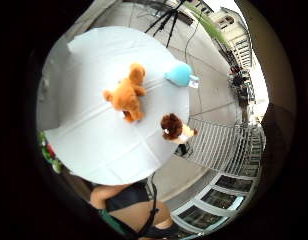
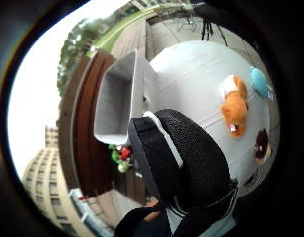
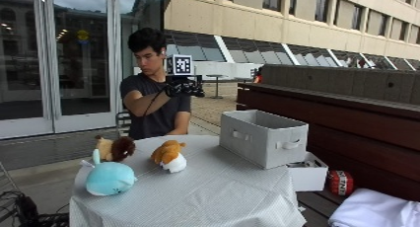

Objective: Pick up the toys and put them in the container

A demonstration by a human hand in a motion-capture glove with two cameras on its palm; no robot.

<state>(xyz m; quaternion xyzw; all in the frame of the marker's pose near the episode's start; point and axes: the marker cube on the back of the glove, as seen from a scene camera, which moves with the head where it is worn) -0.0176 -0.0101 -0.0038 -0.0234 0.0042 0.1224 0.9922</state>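
Observation:
My gloved right hand [image 3: 184,87] is held up at chest height, well above the round table [image 3: 216,197], and holds nothing; its fingers look relaxed. The thumb side palm view is partly covered by the black glove [image 2: 186,153]. Three plush toys lie on the white cloth: a blue one [image 3: 108,178] [image 1: 180,74] near the table's edge, an orange and white one [image 3: 168,155] [image 1: 126,94] [image 2: 234,106] toward the middle, and a brown one [image 3: 117,148] [image 1: 173,127] [image 2: 263,145] on the person's side. The grey fabric container [image 3: 262,137] [image 2: 115,98] stands open-topped on the table's other side, apart from the toys.
A wooden bench [image 3: 341,113] runs beside the table, close to the container. On it sit a small white box [image 3: 307,175], a red object [image 3: 339,182] and a white bundle [image 3: 374,209]. Red and green items [image 2: 121,157] show below the container.

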